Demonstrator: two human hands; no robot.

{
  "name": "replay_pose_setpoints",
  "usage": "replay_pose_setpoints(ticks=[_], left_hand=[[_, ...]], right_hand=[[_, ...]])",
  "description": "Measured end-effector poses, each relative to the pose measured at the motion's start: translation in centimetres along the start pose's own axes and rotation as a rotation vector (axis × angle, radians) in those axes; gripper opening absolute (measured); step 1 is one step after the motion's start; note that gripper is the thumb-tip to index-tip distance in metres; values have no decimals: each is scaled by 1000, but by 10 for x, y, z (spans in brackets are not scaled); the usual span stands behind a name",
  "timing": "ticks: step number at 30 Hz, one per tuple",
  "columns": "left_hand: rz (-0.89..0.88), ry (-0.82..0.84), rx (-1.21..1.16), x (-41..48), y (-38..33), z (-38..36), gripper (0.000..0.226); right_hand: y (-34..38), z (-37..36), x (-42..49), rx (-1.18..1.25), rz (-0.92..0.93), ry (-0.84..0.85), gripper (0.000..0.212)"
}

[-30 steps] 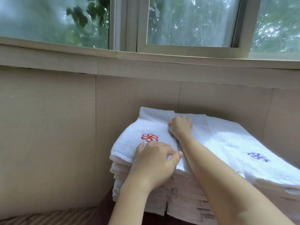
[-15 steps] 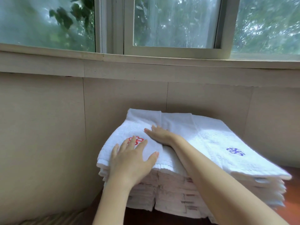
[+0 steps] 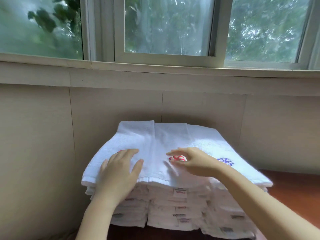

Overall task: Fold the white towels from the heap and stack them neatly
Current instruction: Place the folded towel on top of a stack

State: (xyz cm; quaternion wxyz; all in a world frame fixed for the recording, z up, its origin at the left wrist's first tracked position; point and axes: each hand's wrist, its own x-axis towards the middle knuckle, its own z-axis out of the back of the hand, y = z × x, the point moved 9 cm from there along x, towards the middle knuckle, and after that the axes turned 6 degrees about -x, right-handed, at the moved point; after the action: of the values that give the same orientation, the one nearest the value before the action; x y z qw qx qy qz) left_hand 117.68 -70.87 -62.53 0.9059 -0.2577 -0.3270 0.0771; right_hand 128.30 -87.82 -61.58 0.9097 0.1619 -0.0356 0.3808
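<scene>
Pressing a flat left hand (image 3: 119, 172) on the top towel (image 3: 136, 141), a person squared up a tall stack (image 3: 174, 207) of folded white towels standing on a table (image 3: 294, 187) against the wall (image 3: 34, 153) under a window (image 3: 166, 26). The left fingers were straight and spread, gripping nothing. The right hand (image 3: 195, 161) hovered just above the next towel, its fingers loosely curved over a red emblem (image 3: 176, 158) and, as far as the blurred frame showed, holding nothing. A blue emblem (image 3: 226, 161) marked the towel at the right. The heap was out of view. The danger appeared to lie in the stack's height. It stood in side-by-side columns, and the top layers overhung the front at the left. Weight pushed down near that edge could probably tip the left column forward or squeeze its lower towels out of line. A sweep of the curved right fingers might snag the loose fold below, dragging it open or skewing it across the seam between columns. Any sideways shove risked sliding the right column towards the open table.
</scene>
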Motion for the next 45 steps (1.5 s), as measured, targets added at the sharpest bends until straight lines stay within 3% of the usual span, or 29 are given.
replay_pose_setpoints(ticks=[1,3,6,13,19,22,27,31,33,39,45], left_hand=[[-18,4,-35,-1,-5,0,43],[-17,76,-72,-5,-11,-9,45],[36,233,128,-16,-10,-34,50],[76,262,280,-23,-21,-44,48],[-128,200,334,-51,-58,-50,62],[-105,169,306,-58,-68,-39,57],[3,470,416,-70,-82,-48,36],[-12,843,280,-113,-99,-79,37],[-31,904,208,-132,-111,-89,35],[-89,839,96,-152,-140,-100,36],[-184,467,-62,-110,-174,-83,27]], right_hand=[[-23,12,-5,-169,-107,-76,44],[-67,13,-21,-424,-338,-43,51],[-102,-9,-40,-393,-470,43,54],[-89,-18,-57,-318,-388,-6,51],[-64,-23,-98,-324,-269,-35,52],[-55,-19,-122,-348,-175,-1,54],[-47,4,-161,-272,-103,94,33],[-56,-10,-210,-162,-175,245,32],[-67,-17,-235,-126,-217,266,31],[-103,-9,-282,-77,-309,203,28],[-125,36,-267,-12,-347,-49,24]])
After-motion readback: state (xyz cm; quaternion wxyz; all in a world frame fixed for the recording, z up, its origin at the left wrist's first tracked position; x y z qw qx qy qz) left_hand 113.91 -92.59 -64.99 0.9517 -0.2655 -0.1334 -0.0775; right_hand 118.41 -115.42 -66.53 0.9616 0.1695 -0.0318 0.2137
